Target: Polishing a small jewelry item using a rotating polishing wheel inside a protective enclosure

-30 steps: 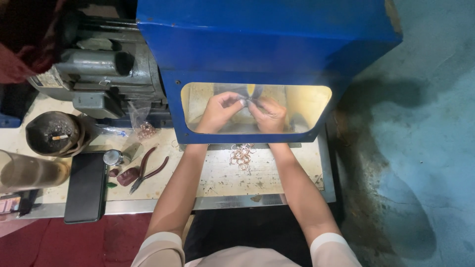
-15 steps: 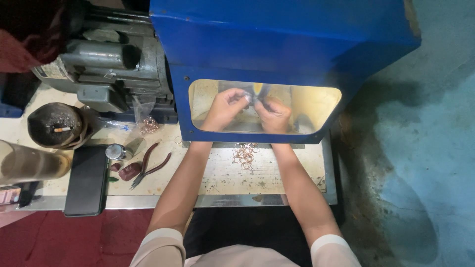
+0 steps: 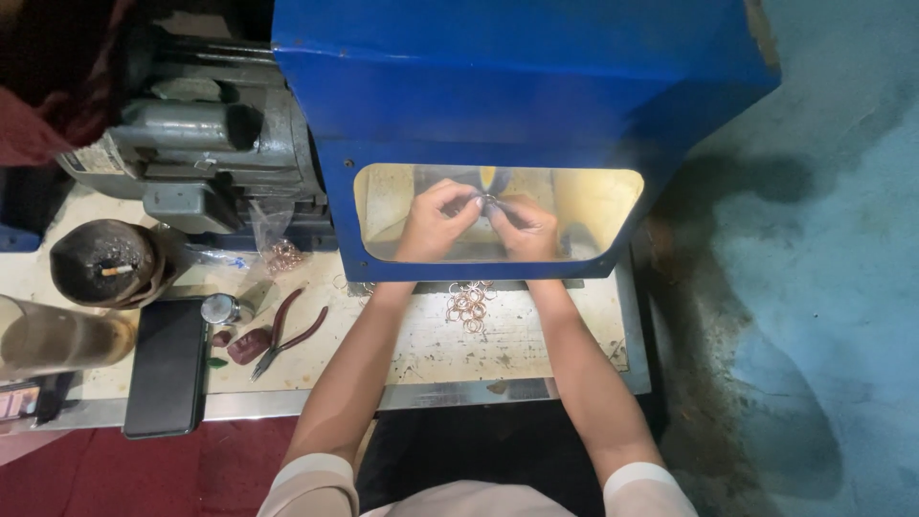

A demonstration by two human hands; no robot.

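Both of my hands reach under a blue machine hood (image 3: 517, 86) and show through its clear window (image 3: 584, 206). My left hand (image 3: 433, 222) and my right hand (image 3: 522, 226) meet at the middle and pinch a small metal ring (image 3: 486, 200) between their fingertips. A little pile of copper-coloured rings (image 3: 469, 304) lies on the worn bench top (image 3: 421, 345) just outside the hood, between my forearms.
Left of the hood stands a grey electric motor (image 3: 191, 144). On the bench lie red-handled pliers (image 3: 287, 330), a black phone (image 3: 168, 369), a dark round bowl holding a cigarette (image 3: 105, 263), a small metal cap (image 3: 220, 308) and a plastic bag with rings (image 3: 280, 251). A teal floor (image 3: 823, 287) lies right.
The view has shifted slightly to the left and down. My hands stay together behind the window, fingers still working the ring.
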